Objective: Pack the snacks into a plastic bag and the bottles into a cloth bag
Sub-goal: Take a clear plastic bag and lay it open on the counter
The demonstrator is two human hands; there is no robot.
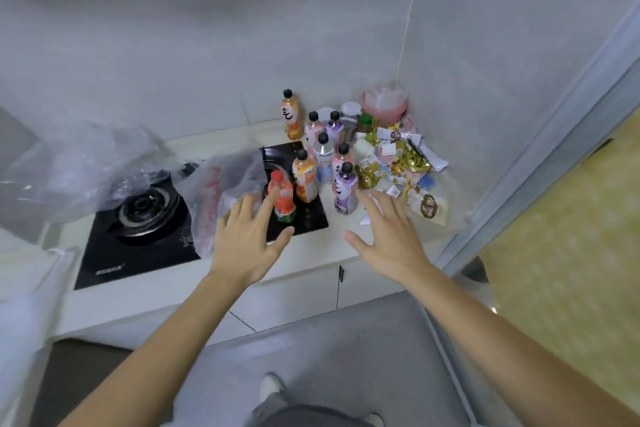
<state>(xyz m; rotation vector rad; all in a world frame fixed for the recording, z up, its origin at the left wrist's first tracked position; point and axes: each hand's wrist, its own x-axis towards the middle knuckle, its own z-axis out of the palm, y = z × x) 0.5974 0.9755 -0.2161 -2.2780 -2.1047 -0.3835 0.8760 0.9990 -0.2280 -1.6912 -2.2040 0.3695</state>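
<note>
Several drink bottles stand on the counter and the stove's right end: a red-capped orange bottle [283, 198], an orange juice bottle [304, 180], a purple one [345, 189] and others behind. A heap of gold and white snack packets [398, 163] lies to their right. A clear plastic bag [221, 198] lies on the stove, crumpled. My left hand [246, 239] is spread open between the bag and the red-capped bottle, its fingertips level with both. My right hand [388, 232] hovers open just in front of the snack heap. Both hands hold nothing. No cloth bag is plainly visible.
A black gas stove [145, 239] with one burner fills the counter's left. More clear plastic [86, 166] is piled at its far left. Jars and a pink container [384, 104] stand in the back corner. A sliding door frame [540, 163] borders the right.
</note>
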